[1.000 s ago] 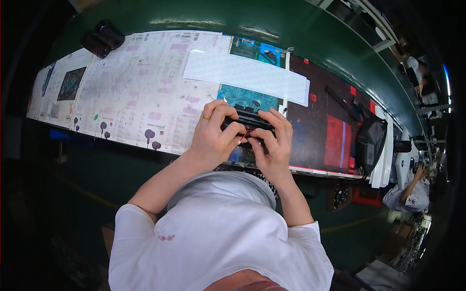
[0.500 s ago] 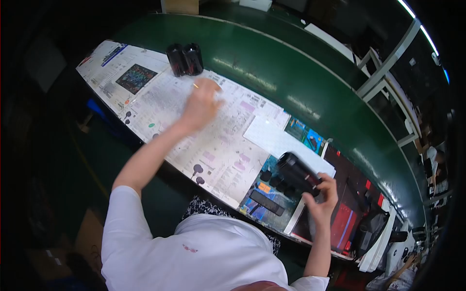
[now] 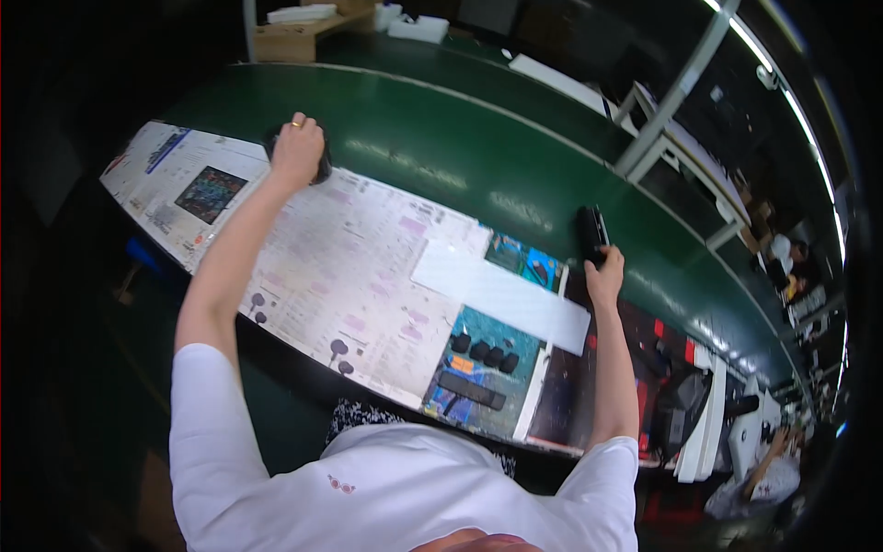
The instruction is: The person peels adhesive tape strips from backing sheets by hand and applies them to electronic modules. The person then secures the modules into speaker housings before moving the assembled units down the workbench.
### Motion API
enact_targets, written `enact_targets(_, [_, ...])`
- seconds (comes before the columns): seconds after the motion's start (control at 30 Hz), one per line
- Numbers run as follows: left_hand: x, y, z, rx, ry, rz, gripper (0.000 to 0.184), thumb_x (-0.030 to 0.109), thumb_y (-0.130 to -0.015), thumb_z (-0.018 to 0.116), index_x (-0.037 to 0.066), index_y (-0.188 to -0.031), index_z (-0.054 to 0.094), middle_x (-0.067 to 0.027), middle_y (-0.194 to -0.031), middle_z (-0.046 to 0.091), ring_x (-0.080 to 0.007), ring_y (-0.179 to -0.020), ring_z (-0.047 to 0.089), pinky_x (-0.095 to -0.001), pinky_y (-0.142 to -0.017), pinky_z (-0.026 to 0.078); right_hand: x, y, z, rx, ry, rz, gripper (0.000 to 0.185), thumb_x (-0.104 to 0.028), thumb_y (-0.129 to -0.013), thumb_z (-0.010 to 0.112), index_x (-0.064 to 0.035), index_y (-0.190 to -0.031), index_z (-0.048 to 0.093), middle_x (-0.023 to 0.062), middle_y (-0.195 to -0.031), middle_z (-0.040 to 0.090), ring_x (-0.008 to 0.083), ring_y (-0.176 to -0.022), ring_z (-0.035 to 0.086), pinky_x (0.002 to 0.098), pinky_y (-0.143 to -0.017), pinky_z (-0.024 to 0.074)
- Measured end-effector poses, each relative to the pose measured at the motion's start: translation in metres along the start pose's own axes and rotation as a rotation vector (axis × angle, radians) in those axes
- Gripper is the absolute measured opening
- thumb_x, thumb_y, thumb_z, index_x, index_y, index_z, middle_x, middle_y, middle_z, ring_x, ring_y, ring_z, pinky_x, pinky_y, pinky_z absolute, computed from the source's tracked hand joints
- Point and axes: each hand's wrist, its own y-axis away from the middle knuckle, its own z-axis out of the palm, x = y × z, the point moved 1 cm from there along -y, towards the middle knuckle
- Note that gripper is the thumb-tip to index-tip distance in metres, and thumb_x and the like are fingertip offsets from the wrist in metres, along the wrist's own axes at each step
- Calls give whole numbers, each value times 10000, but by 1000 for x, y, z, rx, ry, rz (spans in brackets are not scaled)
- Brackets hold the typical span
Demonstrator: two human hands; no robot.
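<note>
Over the far edge of the printed work board, my left hand (image 3: 299,155) is closed on a glossy black cylinder (image 3: 324,166). The hand covers most of it, and dark parts show on both sides, so whether one or two cylinders are there I cannot tell. Farther right, my right hand (image 3: 605,276) grips the near end of another black cylinder (image 3: 592,234), which is over the green surface beyond the board. Between my arms lies a flat white sheet (image 3: 501,293). Several small black pieces (image 3: 485,351) sit in a row near a dark flat bar (image 3: 471,390).
A long green belt-like surface (image 3: 441,166) runs behind the work board (image 3: 322,248). At the right end are a dark red-and-black area (image 3: 561,400) and a black bag-like item (image 3: 679,405). White frames stand beyond, and another person (image 3: 768,478) is at the far right.
My left hand has reached to the black cylinders at the back and closed there. My right hand has carried its cylinder away from the board, over the green surface. The view has shifted.
</note>
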Motion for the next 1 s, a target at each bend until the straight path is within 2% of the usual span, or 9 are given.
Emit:
enact_targets(0.1, [28, 18, -42, 192, 218, 81, 225, 192, -859, 809, 30, -944, 678, -141, -986, 676, -331, -1069, 632, -419, -861, 541, -50, 48, -38, -25, -80, -125, 446, -81, -849, 779, -34, -1267, 629, 197, -1489, 573, 410, -1370, 542, 475, -1145, 446])
enact_targets(0.2, [77, 54, -110, 137, 558, -25, 251, 134, -871, 829, 29, -916, 606, -130, -878, 614, -311, -877, 623, -411, -743, 525, -110, 105, -86, -109, -244, -292, 507, -82, -841, 802, -4, -1308, 619, 228, -1467, 596, 423, -1356, 566, 463, -1131, 461])
enact_targets(0.27, [113, 84, -145, -17, 890, -150, 227, 122, -915, 807, 28, -909, 601, -66, -822, 598, -177, -742, 589, -323, -662, 498, -145, 142, -107, -224, -378, -329, 644, -146, -808, 867, -5, -1369, 584, 237, -1506, 578, 448, -1349, 574, 508, -1154, 441])
enact_targets(0.33, [154, 116, -157, -358, 1431, -327, 201, 120, -950, 787, 16, -914, 619, -7, -829, 600, -72, -755, 561, -256, -653, 476, -174, 166, -124, -293, -381, -487, 788, -263, -780, 923, -14, -1433, 558, 219, -1516, 583, 429, -1340, 586, 500, -1115, 468])
enact_targets(0.4, [200, 150, -156, -458, 1722, -281, 185, 138, -985, 768, 16, -954, 633, 43, -825, 586, -31, -791, 552, -235, -658, 472, -191, 184, -133, -359, -370, -510, 808, -260, -762, 927, -12, -1441, 565, 208, -1470, 609, 419, -1301, 606, 490, -1086, 486])
enact_targets(0.57, [267, 199, -144, -676, 1650, -350, 217, 176, -1034, 726, 33, -935, 597, 50, -781, 567, -20, -719, 521, -228, -616, 452, -153, 215, -126, -560, -400, -407, 779, -169, -733, 898, -43, -1437, 589, 193, -1361, 640, 411, -1221, 630, 482, -1026, 511])
enact_targets(0.67, [284, 214, -138, -617, 1701, -437, 330, 263, -977, 784, 3, -881, 606, -17, -662, 562, -73, -604, 468, -318, -540, 392, -143, 205, -128, -566, -474, -375, 741, -118, -680, 872, -56, -1380, 638, 176, -1290, 665, 398, -1179, 640, 479, -1005, 522])
enact_targets(0.77, [283, 207, -143, -679, 1658, -427, 351, 281, -984, 778, 5, -873, 592, -16, -664, 554, -71, -615, 462, -313, -542, 391, -139, 197, -124, -605, -533, -330, 686, -126, -648, 868, -42, -1301, 676, 163, -1249, 677, 385, -1146, 644, 479, -1011, 522])
enact_targets(1.0, [288, 218, -140, -567, 1766, -417, 305, 211, -987, 787, 15, -902, 569, 19, -674, 517, -45, -638, 434, -283, -538, 359, -139, 208, -123, -553, -522, -361, 698, -127, -670, 869, -38, -1324, 644, 171, -1281, 651, 395, -1164, 632, 474, -1010, 518])
